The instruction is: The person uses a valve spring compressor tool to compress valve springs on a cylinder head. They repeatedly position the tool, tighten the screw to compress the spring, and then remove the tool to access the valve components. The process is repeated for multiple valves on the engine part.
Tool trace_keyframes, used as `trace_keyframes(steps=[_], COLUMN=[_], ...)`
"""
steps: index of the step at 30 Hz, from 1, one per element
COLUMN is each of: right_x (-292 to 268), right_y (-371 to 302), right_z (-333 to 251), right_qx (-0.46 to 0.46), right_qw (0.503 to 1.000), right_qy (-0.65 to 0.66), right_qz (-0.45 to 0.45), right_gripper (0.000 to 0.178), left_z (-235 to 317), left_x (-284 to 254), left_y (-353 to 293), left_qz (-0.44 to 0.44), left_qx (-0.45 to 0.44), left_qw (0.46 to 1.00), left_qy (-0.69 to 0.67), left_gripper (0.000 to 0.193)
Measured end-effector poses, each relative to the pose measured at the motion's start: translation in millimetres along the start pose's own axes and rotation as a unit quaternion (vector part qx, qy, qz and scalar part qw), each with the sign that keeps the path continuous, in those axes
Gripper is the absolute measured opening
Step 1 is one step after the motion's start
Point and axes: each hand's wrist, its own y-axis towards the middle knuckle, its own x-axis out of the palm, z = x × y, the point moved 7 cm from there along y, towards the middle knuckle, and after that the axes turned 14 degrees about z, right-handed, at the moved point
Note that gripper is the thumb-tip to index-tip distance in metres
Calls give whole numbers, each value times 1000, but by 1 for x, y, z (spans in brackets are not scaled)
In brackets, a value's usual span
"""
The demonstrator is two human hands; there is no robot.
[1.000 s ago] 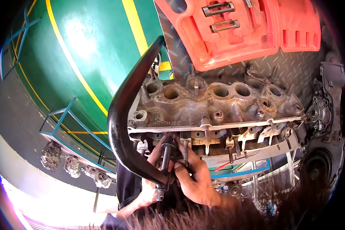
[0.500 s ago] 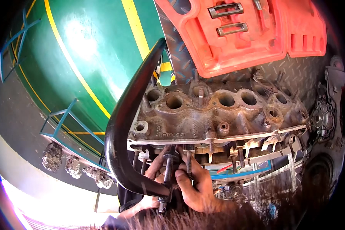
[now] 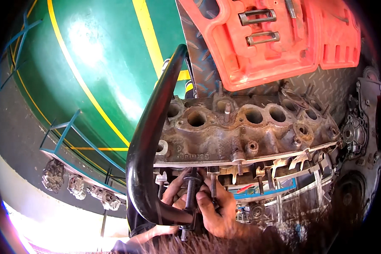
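A black C-shaped valve spring compressor (image 3: 142, 148) curves around the left end of a worn metal cylinder head (image 3: 224, 144). Its threaded screw (image 3: 190, 192) points up at the underside of the head. Beside that screw my left hand (image 3: 172, 195) is closed, with its fingers reaching up under the head; the compressor's arm and screw cover part of it. My right hand (image 3: 219, 211) is closed on the other side, thumb and fingers bent together close to a hanging bolt (image 3: 213, 186). Whatever either hand's fingertips grip is hidden.
An open red moulded tool case (image 3: 275, 63) with metal fittings lies beyond the head on a diamond-plate surface (image 3: 199, 63). Engine parts (image 3: 355, 131) stand at the right. Several metal castings (image 3: 76, 186) sit at the lower left, near a green floor with yellow lines (image 3: 93, 97).
The whole scene, cylinder head and compressor included, sits slightly further right and lower in the picture. Both hands keep nearly the same pose by the screw.
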Motion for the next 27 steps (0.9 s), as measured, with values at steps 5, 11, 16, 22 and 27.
trace_keyframes(steps=[5,11,16,22,27], right_x=[-3,-3,-1,-4,0], right_y=[2,6,3,1,2], right_z=[-1,-5,-3,-5,-7], right_qx=[-41,-77,-59,-49,-20], right_qw=[999,997,998,999,1000], right_qy=[-8,-4,-15,-10,-24], right_qz=[9,25,17,21,0], right_gripper=[28,15,18,35,34], left_z=[-4,-7,-6,-12,-22], left_x=[-6,-15,-4,-6,-8], left_y=[4,1,-1,1,-2], left_qz=[-18,-60,-8,-48,-26], left_qx=[65,55,46,9,-25], left_qw=[995,996,996,982,989], left_qy=[72,24,-81,-184,-142], left_gripper=[65,65,62,65,72])
